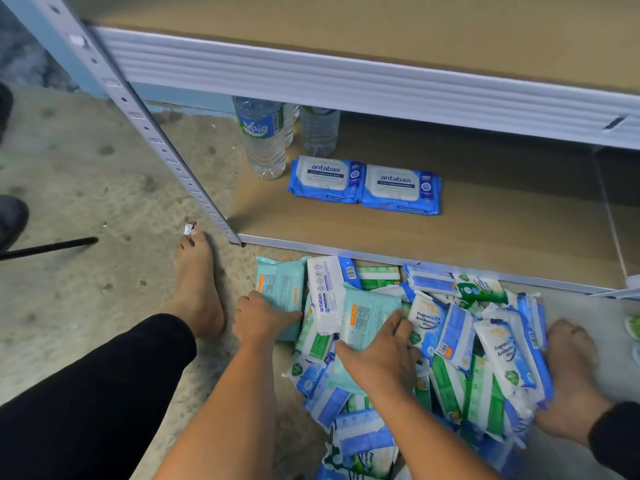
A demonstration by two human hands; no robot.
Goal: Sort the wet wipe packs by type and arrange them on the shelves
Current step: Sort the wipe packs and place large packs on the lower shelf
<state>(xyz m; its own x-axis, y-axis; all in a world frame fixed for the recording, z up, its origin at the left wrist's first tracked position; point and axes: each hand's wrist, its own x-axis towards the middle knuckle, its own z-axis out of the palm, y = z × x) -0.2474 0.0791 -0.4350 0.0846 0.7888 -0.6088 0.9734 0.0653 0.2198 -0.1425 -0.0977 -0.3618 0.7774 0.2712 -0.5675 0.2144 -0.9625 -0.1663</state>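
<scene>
The bottom shelf [502, 230] has a metal front lip running just beyond the pile of wet wipe packs [450, 358], which lies on the concrete floor [86, 174] between my bare feet. The slotted upright post [156, 140] comes down at the lip's left end. The ribbed beam of the upper shelf [346, 81] hangs over the far part of the board. To the right of what already sits there, the board is bare wood.

On that shelf two blue packs [327, 180] lie flat, side by side and touching. Two water bottles [263, 136] stand just behind them at the far left.

My left hand [266, 317] grips the near edge of the left teal pack [280, 285] at the pile's left side. My right hand [381, 348] is spread over the right teal pack [370, 310], with fingers curled over its right edge and thumb on the near side.

Both blue packs read "antabax", as does a white pack [327, 292] between the teal ones. Packs right of my hand read "Antibacterial Wipes". One bottle label looks like "Waig".
</scene>
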